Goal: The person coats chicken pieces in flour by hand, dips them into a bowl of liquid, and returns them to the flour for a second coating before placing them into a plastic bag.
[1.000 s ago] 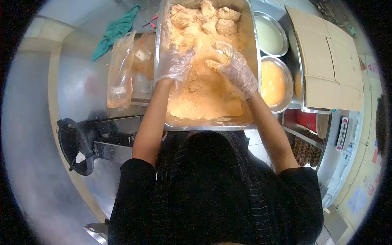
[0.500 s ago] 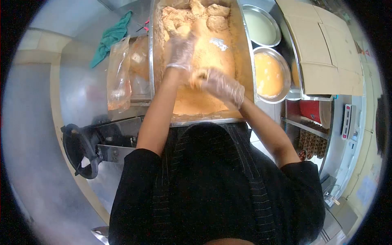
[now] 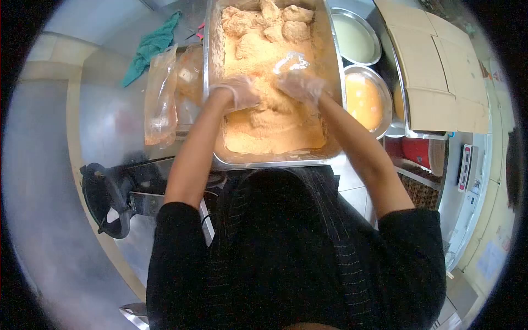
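Observation:
A deep metal tray holds orange-tan breading powder. Several coated pieces lie at its far end. My left hand, in a clear plastic glove, is in the powder at the left of the tray's middle. My right hand, gloved the same way, is opposite it on the right. Between the two hands is a heap of powder, blurred by motion; whether a piece lies within it I cannot tell. The fingers of both hands are partly sunk in powder and smeared.
Right of the tray are a round pan of pale liquid and a bowl of orange liquid, with cardboard beyond. On the left lie a plastic bag and a green cloth. A black burner ring is at lower left.
My left hand has come down from the far pieces to the tray's middle. My right hand has moved slightly up, and the two hands are now farther apart, low in the powder.

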### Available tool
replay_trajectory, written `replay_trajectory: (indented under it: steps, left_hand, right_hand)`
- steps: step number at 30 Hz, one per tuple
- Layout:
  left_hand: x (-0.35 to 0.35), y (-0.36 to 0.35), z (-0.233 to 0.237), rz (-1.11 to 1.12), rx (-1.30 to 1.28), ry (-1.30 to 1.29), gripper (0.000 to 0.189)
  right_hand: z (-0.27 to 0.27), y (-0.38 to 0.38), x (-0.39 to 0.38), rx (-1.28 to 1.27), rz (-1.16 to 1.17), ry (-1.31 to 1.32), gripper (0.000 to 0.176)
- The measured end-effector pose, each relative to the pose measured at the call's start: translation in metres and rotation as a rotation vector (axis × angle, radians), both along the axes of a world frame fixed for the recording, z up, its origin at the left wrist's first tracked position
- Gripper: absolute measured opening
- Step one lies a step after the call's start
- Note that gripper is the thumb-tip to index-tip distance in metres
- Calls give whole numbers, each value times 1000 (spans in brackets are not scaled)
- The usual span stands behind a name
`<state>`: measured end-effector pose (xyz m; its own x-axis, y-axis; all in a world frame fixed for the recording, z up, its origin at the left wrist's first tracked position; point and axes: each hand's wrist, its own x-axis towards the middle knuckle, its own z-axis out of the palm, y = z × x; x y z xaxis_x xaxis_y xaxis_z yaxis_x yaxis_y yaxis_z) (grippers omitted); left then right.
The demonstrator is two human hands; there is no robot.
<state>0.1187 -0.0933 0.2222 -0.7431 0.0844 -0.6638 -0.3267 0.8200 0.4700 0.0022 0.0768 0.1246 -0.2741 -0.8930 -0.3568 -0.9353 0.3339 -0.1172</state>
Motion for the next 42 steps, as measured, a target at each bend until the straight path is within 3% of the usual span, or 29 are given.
replay_trajectory:
  steps: [3,5,6,7,9,10,11,13,14,15,17,19,20,21,22,24,29,30,31,32,33,35,36,38,39,40,41,42]
  left_hand:
    - [11,-3,-53,-171,-205,35,83]
    - [23,21,-97,-141,-253,110,89]
    - [24,33,-107,-111,-312,202,95]
    - [20,41,-93,-109,-312,198,95]
    - [16,54,-54,167,-338,151,101]
    - [-9,39,-95,-5,-335,27,92]
    - [-8,40,-77,-8,-336,30,92]
    - [-3,44,-16,252,-132,23,82]
    - [-1,32,-53,158,-171,141,81]
    - [5,27,-49,152,-178,151,81]
    - [21,21,-40,174,-103,111,86]
    - [25,10,-42,133,-109,113,90]
    - [28,1,-67,132,-103,246,92]
    - [28,0,-64,132,-97,381,94]
    - [25,-3,-59,135,-101,387,94]
    - [19,14,-1,61,-260,110,96]
    - [9,47,-99,-123,-492,84,99]
    - [7,40,-124,-46,-421,173,98]
    - [10,35,-139,24,-347,249,97]
    - [4,28,-126,30,-351,111,85]
    - [1,20,-100,30,-358,121,85]
    - [4,6,-43,-209,-258,136,71]
    - [6,-5,-28,-262,-210,124,67]
    - [5,-3,-31,-278,-279,24,68]
    - [3,0,-19,-289,-354,-73,69]
    - [19,9,-10,-221,-363,103,72]
    - [26,17,-32,-225,-366,106,72]
    - [36,25,-77,-154,-438,233,73]
  right_hand:
    - [20,19,45,-42,17,-277,46]
    - [-3,34,78,5,-12,185,52]
    - [-29,34,80,-36,-8,178,55]
    - [-46,30,74,-36,-6,174,55]
    - [-76,26,63,-241,-22,473,55]
    - [-93,23,54,161,210,887,58]
    - [-81,18,50,162,206,890,58]
    - [-43,3,43,-241,-477,-5,58]
    - [-84,14,35,65,-103,591,50]
    - [-52,12,36,58,-112,599,50]
    - [12,12,35,-45,-276,-191,43]
    - [60,17,32,56,-365,-395,43]
    - [82,18,31,90,-411,-453,42]
    - [97,18,29,108,-434,-486,42]
    - [103,17,29,111,-439,-495,41]
    - [97,13,31,79,-404,-450,40]
    - [-8,2,63,-293,-56,235,39]
    - [-5,3,60,-290,-57,234,39]
    - [0,5,60,-232,-150,39,41]
    - [2,4,57,-179,-240,-148,43]
    - [-3,3,43,-188,-240,-139,43]
    - [-19,9,17,125,-203,-320,56]
    - [16,14,21,125,-203,-317,56]
    - [126,27,43,197,-570,-574,75]
    - [121,26,47,192,-575,-572,75]
    - [109,24,51,188,-579,-416,79]
    - [93,23,57,184,-581,-261,84]
    - [79,35,88,119,-441,16,83]
